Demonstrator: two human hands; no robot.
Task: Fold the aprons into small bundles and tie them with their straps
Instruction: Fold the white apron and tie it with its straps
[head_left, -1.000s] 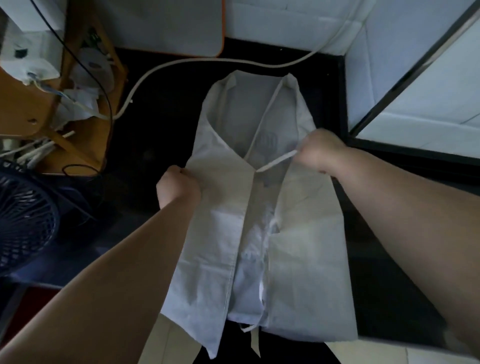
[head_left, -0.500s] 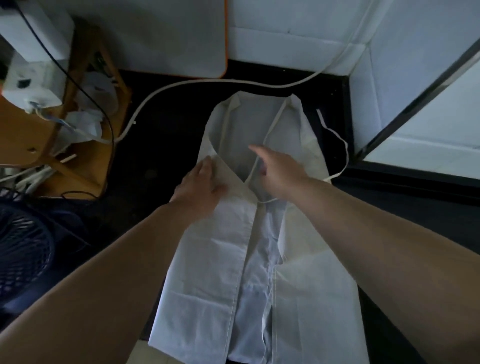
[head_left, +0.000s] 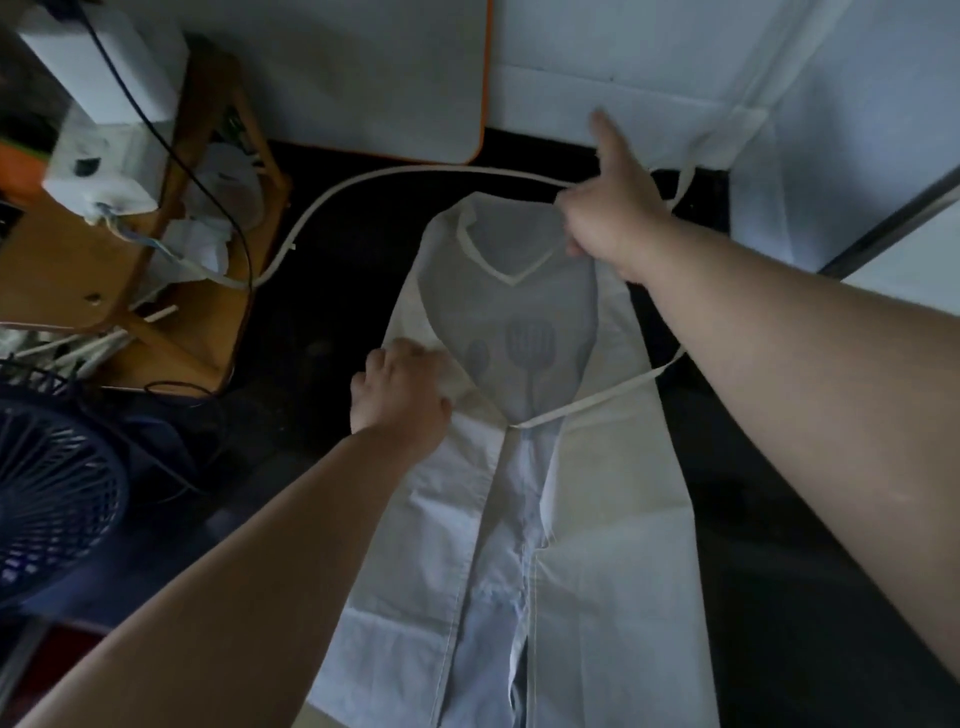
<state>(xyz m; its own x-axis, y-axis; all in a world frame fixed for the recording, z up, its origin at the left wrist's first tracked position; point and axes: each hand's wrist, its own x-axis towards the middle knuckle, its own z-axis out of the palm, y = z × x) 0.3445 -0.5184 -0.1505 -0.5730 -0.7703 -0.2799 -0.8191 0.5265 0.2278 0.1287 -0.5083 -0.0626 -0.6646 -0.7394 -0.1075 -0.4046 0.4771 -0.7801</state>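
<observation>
One white apron (head_left: 587, 519) lies flat on the dark counter (head_left: 332, 364). Its long sides are folded inward so their edges nearly meet down the middle. The bib is at the far end, and a grey utensil print shows through the thin cloth there. A neck band makes a shallow V across the top of the bib.

The strap (head_left: 613, 395) starts near the middle of the apron where the folds meet. It runs off over the right-hand fold, loops out past that edge, then climbs to the bib's far right corner.

The right hand (head_left: 615, 218) is at that corner. Its forefinger is straight and points away, and the other fingers are curled in, pinching the strap against the bib's edge.

The left hand (head_left: 400, 392) is on the left fold, level with the print. Its fingers are closed round a bunched bit of the folded edge.

Left of the apron:
- A pale cord (head_left: 332, 200) curves across the counter from beyond the bib.
- Past the cord stands a wooden rack (head_left: 62, 270). It carries a white box unit (head_left: 104, 150) with a black lead, and crumpled white stuff (head_left: 202, 244) is tucked in beside it.
- A dark blue fan grille (head_left: 52, 499) sits nearer the person than the rack.

Beyond the bib there is a pale board with an orange rim (head_left: 363, 78), and to the right of the bib are white panels (head_left: 831, 130).
</observation>
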